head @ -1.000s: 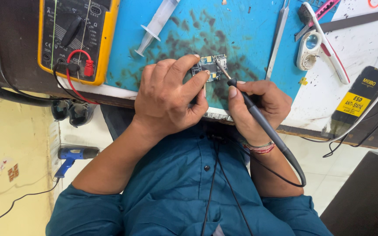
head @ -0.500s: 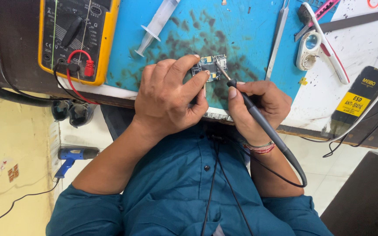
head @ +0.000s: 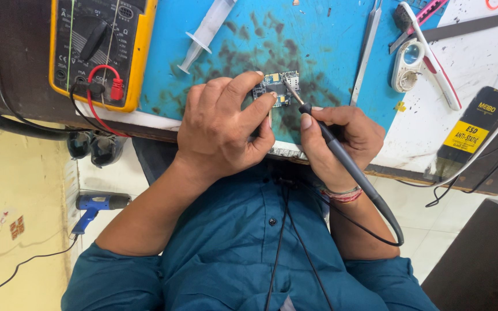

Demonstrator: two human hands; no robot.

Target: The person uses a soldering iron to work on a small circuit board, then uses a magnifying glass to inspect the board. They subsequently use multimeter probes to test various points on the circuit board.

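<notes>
Circuit board (head: 276, 87), small and dark with gold patches, lies on the blue mat (head: 329, 52) near its front edge, pinched between fingers of the left hand. That is the focus; surroundings follow by size.

Bench (head: 7, 69): dark surface, carrying the mat, which is stained with dark smudges around the work spot. White sheet (head: 474, 69) covers the bench area on the right.

Multimeter (head: 102, 49), yellow-cased with a black face and dial, sits at the far left of the mat; red and black leads are plugged into its lower edge.

Left hand (head: 223, 129): closed around the near side of the circuit board, index finger and thumb gripping its edge, remaining fingers curled under.

Right hand (head: 341, 138): closed on a grey probe (head: 341, 155), held like a pen. Probe tip touches the top of the board. Its cable loops back past the wrist, which wears a coloured thread band.

Syringe (head: 206, 31), clear plastic, lies tilted on the mat between multimeter and board, well apart from both hands.

Tweezers (head: 367, 52), metal, lie lengthwise at the mat's right edge. Just beside them on the white sheet: a white loupe-like tool (head: 407, 66) with a round lens.

Black anti-static brush handle (head: 471, 126) with yellow label rests at the bench's right edge.

Blue heat gun (head: 96, 204) lies on the floor below, left of the person's blue-sleeved arm.
</notes>
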